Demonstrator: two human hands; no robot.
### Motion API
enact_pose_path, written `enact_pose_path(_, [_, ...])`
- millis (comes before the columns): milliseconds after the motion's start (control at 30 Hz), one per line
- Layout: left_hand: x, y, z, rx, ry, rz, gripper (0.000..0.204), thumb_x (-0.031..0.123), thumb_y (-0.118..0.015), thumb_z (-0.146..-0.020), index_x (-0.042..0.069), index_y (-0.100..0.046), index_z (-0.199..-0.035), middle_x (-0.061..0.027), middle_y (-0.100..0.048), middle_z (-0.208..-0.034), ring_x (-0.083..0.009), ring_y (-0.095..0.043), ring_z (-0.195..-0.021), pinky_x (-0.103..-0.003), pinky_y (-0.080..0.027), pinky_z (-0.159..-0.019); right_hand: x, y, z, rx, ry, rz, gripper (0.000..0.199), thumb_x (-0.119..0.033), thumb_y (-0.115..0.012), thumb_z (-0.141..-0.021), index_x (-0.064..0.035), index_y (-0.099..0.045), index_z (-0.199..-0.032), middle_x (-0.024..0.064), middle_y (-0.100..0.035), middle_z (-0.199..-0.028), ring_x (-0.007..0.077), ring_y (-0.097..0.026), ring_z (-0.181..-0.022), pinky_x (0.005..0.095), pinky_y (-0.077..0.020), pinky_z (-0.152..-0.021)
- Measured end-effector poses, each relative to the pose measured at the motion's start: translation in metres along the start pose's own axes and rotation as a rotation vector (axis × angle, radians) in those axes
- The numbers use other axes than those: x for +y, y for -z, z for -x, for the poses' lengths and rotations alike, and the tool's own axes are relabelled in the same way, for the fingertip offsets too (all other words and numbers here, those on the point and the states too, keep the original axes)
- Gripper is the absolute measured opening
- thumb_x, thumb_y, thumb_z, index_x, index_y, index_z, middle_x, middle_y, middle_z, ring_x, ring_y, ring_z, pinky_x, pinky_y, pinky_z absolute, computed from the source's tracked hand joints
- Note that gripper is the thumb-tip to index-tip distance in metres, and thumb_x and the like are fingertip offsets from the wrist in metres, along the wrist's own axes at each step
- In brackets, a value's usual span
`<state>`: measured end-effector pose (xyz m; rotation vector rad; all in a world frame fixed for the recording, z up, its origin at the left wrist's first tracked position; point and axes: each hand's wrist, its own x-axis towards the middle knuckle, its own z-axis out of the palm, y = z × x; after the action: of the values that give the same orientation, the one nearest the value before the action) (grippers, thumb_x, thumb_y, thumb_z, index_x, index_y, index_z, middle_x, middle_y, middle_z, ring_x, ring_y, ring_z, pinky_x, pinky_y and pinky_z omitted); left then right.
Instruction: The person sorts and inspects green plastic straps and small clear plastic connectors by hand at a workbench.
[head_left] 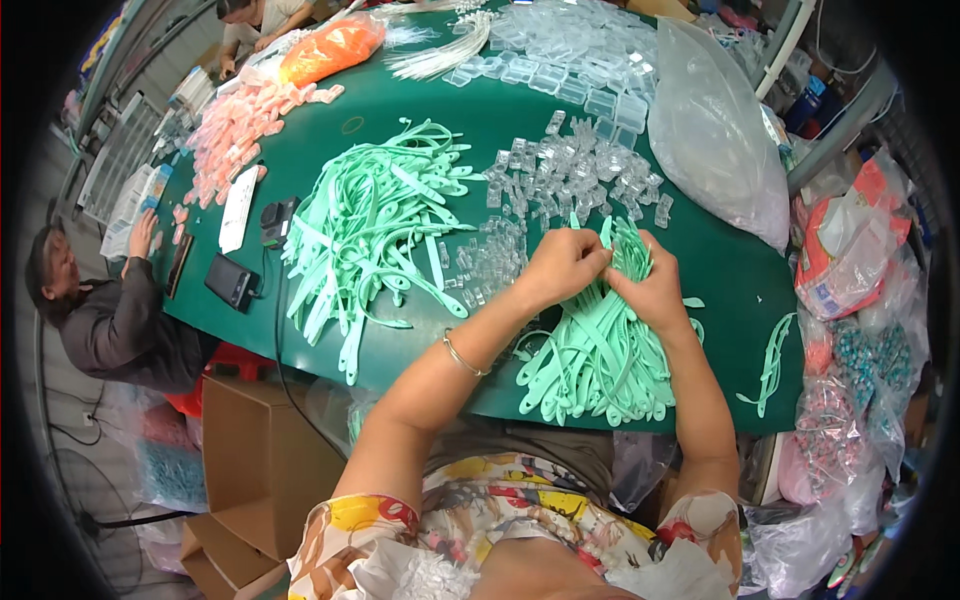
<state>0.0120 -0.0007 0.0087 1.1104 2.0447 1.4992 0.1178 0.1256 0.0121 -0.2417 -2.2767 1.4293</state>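
Note:
My left hand (562, 264) and my right hand (652, 290) meet over a stacked pile of mint-green plastic straps (598, 365) near the table's front edge. Both hands pinch one green strap (612, 262) at its upper end; whether a clear clip sits between the fingers I cannot tell. A heap of small clear plastic clips (575, 172) lies just beyond my hands. A larger loose pile of green straps (375, 215) spreads to the left on the dark green table (735, 270).
Clear plastic boxes (575, 55) and a big clear bag (715, 130) sit at the back right. Pink pieces (235, 125) and an orange bag (330, 48) lie at the back left. Two other people sit at the left edge. Phones (232, 282) and cardboard boxes (265, 465) are on the left.

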Motion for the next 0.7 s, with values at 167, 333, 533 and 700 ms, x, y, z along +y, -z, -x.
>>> enact_pose_path(167, [-0.016,0.007,-0.005,0.119,0.088,0.157,0.022,0.018,-0.059,-0.08,-0.002,-0.06,-0.072,-0.0002,-0.051,-0.057,-0.0066,-0.043,-0.054,-0.026,-0.036,-0.049,0.011,-0.003,-0.008,0.028,-0.012,-0.048,0.037,-0.005,-0.073,-0.066,-0.0016,-0.057,-0.099,0.0047,-0.064,-0.084,0.0086,-0.058,-0.076,0.0262,-0.0472,-0.069])
enact_pose_path(333, [-0.021,0.007,-0.01,0.114,-0.002,0.074,0.021,0.015,-0.058,-0.085,-0.003,-0.058,-0.073,0.0048,-0.048,-0.06,-0.0026,-0.039,-0.057,-0.022,-0.032,-0.048,0.013,0.001,-0.01,0.019,-0.126,-0.296,0.04,-0.007,-0.076,-0.067,-0.0011,-0.058,-0.101,0.0042,-0.063,-0.091,0.01,-0.058,-0.083,0.0269,-0.0473,-0.073])
enact_pose_path(533, [-0.02,0.007,-0.013,0.141,-0.033,-0.149,0.02,0.017,-0.06,-0.084,-0.002,-0.06,-0.078,0.0016,-0.052,-0.06,-0.0045,-0.042,-0.056,-0.023,-0.034,-0.048,0.014,0.011,-0.007,-0.016,-0.187,-0.405,0.039,-0.005,-0.074,-0.067,-0.0014,-0.059,-0.103,0.0033,-0.062,-0.091,0.0102,-0.058,-0.081,0.0258,-0.047,-0.072])
enact_pose_path(700, [-0.026,0.021,-0.017,0.188,-0.119,-0.124,0.017,0.016,-0.061,-0.083,-0.001,-0.061,-0.082,0.0011,-0.054,-0.063,-0.0057,-0.045,-0.057,-0.023,-0.039,-0.051,0.013,0.009,-0.005,0.002,-0.235,-0.384,0.038,-0.009,-0.073,-0.067,-0.0025,-0.06,-0.102,0.0027,-0.059,-0.093,0.0109,-0.056,-0.085,0.0258,-0.0438,-0.077])
